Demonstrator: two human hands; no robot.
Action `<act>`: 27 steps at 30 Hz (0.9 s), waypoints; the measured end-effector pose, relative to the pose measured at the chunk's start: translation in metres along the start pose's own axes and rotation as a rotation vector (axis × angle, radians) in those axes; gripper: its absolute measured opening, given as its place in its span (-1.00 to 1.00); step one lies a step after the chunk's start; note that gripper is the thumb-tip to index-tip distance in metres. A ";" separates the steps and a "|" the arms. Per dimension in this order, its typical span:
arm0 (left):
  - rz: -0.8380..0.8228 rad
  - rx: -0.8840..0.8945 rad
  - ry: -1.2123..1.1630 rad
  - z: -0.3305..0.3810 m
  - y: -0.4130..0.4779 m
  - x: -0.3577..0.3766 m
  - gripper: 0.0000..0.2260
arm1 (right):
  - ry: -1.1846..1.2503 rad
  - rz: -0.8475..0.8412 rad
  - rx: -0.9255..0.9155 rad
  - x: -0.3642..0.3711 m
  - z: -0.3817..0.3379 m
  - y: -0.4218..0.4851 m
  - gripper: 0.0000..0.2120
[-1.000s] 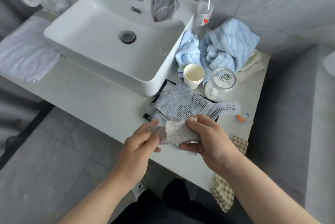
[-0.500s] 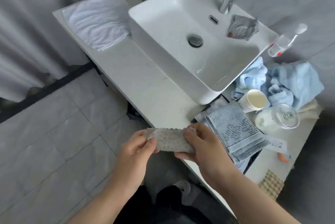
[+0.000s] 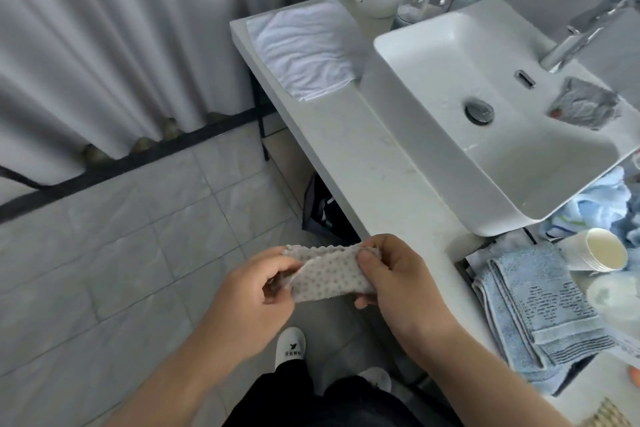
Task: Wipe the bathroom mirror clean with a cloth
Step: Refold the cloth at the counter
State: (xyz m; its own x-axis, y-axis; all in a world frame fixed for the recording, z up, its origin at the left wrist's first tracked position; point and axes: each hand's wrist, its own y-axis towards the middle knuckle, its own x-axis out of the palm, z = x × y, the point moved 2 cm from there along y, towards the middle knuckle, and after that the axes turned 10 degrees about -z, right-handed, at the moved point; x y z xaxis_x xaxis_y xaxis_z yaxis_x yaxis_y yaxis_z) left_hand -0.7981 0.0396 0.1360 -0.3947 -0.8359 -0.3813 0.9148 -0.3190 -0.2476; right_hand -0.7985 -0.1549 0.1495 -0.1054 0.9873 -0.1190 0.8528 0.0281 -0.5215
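Sink [image 3: 433, 56] carries a crumpled grey rag [image 3: 585, 104] on its far ledge. Out front of the counter [image 3: 374, 163], left hand [image 3: 249, 302] and right hand [image 3: 398, 284] each pinch an end of the dotted cloth [image 3: 329, 271], held between them.

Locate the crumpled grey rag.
Head view, upper right: the crumpled grey rag lies on the white basin's rear ledge, beside the chrome faucet and right of the drain.
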 end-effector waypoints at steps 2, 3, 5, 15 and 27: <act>-0.020 -0.064 -0.038 -0.011 -0.006 -0.017 -0.50 | -0.059 -0.038 -0.020 0.020 -0.006 0.003 -0.85; -0.025 -0.097 -0.097 -0.017 -0.009 -0.024 -0.52 | -0.074 -0.055 -0.029 0.029 -0.008 0.004 -0.85; -0.030 -0.178 -0.334 -0.027 -0.016 -0.034 -0.56 | -0.088 -0.086 -0.037 0.044 -0.012 0.007 -0.85; 0.180 -0.278 -0.911 -0.048 -0.036 -0.059 -0.60 | -0.121 -0.240 -0.022 0.080 -0.025 0.021 -0.88; 0.498 -0.381 -0.875 -0.058 0.022 -0.097 -0.53 | -0.049 -0.354 -0.044 0.098 -0.058 0.107 -0.81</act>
State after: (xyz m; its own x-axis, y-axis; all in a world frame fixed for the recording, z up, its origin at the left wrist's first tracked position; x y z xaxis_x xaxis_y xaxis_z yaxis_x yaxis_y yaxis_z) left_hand -0.7450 0.1395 0.1162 0.3509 -0.9111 0.2163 0.8096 0.1791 -0.5589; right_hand -0.6877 -0.0464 0.1304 -0.4219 0.9064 0.0215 0.7802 0.3750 -0.5006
